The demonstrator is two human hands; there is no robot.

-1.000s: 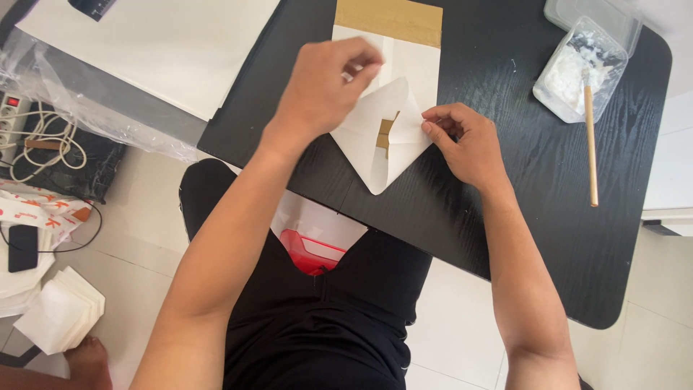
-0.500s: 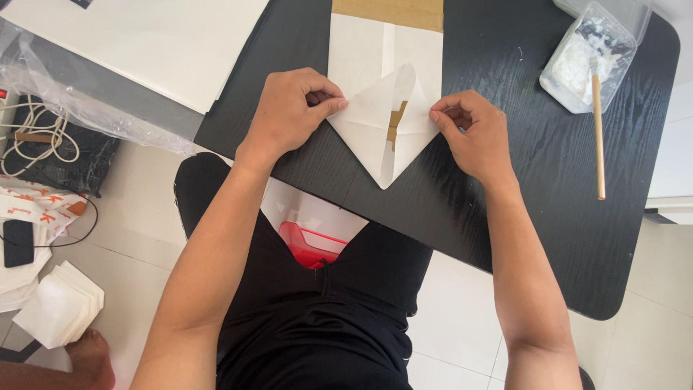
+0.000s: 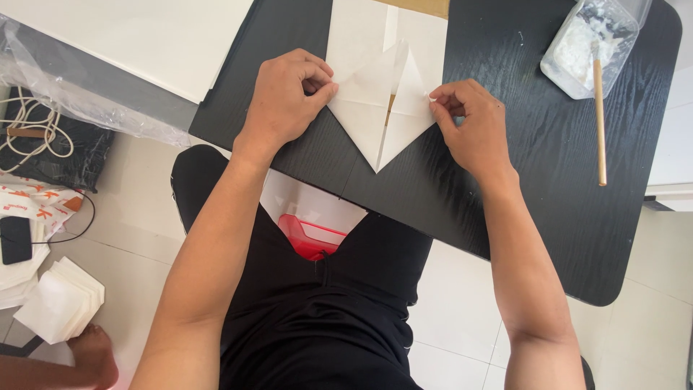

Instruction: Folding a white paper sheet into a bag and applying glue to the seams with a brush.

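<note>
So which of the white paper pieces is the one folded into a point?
The white sheet pinched between both hands on the black table. The large sheets top left lie flat; the floor stack is square.

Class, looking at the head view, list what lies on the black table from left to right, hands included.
Large white sheet → left hand → folded white paper → right hand → clear plastic container of white paste → wooden stick.

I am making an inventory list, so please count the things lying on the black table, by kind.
Folded white paper piece, pinched by the left hand and the right hand: 1
Large white sheets: 1 stack
Clear plastic container with white paste: 1
Wooden stick: 1
Total: 4
</note>
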